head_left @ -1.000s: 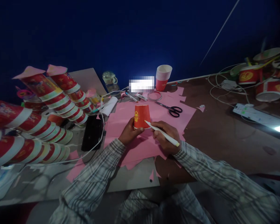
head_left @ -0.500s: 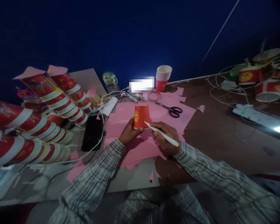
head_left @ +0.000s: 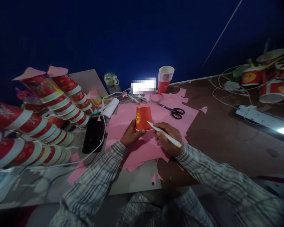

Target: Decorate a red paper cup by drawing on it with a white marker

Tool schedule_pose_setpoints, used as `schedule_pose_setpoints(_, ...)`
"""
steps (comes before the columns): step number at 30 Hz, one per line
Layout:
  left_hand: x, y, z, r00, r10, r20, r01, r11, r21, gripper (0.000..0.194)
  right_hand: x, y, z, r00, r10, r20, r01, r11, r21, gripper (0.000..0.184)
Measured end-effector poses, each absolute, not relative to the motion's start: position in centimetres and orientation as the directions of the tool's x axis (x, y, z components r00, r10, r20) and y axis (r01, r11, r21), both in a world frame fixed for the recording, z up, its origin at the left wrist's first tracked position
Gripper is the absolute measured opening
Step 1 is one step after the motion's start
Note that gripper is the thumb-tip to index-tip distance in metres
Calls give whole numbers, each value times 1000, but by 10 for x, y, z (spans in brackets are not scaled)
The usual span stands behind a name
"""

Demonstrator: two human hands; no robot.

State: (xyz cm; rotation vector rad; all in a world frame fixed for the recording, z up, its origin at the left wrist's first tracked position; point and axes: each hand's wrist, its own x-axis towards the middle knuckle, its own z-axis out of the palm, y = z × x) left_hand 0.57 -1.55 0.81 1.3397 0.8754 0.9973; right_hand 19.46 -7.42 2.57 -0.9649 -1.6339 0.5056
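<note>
A red paper cup (head_left: 143, 116), upside down with its rim toward me, shows yellow markings on its left side. My left hand (head_left: 132, 135) grips it by the lower left edge, thumb across the front. In my right hand (head_left: 169, 138) is a white marker (head_left: 167, 135) with a yellow end, held like a pen. The marker's tip is at the cup's red wall; whether it touches cannot be made out. Pink paper sheets (head_left: 123, 126) lie beneath both hands. Black-handled scissors (head_left: 176, 113) rest on the paper beyond my right hand.
Stacks of decorated cups (head_left: 59, 101) crowd the left, beside a black phone (head_left: 93, 135) crossed by a white cable. White cups (head_left: 165, 77) are stacked at the back. A glass jar (head_left: 111, 82), markers (head_left: 133, 98) and a tape roll (head_left: 156, 97) stand nearby. A power strip (head_left: 260, 118) lies right.
The marker's tip has shifted slightly up and right on the cup's wall, my right hand moving with it. The cup and my left hand stay nearly in place.
</note>
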Motion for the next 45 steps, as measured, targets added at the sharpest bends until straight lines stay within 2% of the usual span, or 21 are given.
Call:
schedule_pose_setpoints(14, 6, -15, 9, 352, 934, 54, -30, -47, 998, 79, 197, -75, 23, -60, 817, 574, 286, 565, -774, 28)
schedule_pose_setpoints(20, 5, -13, 8, 351, 935, 55, -14, -53, 998, 78, 196, -74, 23, -53, 830, 556, 328, 540, -775, 29)
schedule_pose_setpoints(27, 4, -13, 6, 330, 942, 59, -6, -60, 998, 78, 196, -76, 25, -33, 849, 527, 231, 520, -822, 29)
schedule_pose_setpoints(35, 5, -13, 7, 341, 939, 41, -39, -30, 999, 80, 194, -73, 24, -12, 843, 538, 288, 518, -805, 31)
schedule_pose_setpoints(41, 5, -14, 8, 337, 940, 47, -56, -30, 998, 79, 194, -75, 26, 13, 850, 526, 186, 515, -837, 32)
schedule_pose_setpoints(45, 6, -14, 8, 347, 937, 37, -74, -12, 997, 79, 193, -76, 25, 1, 845, 535, 196, 525, -828, 30)
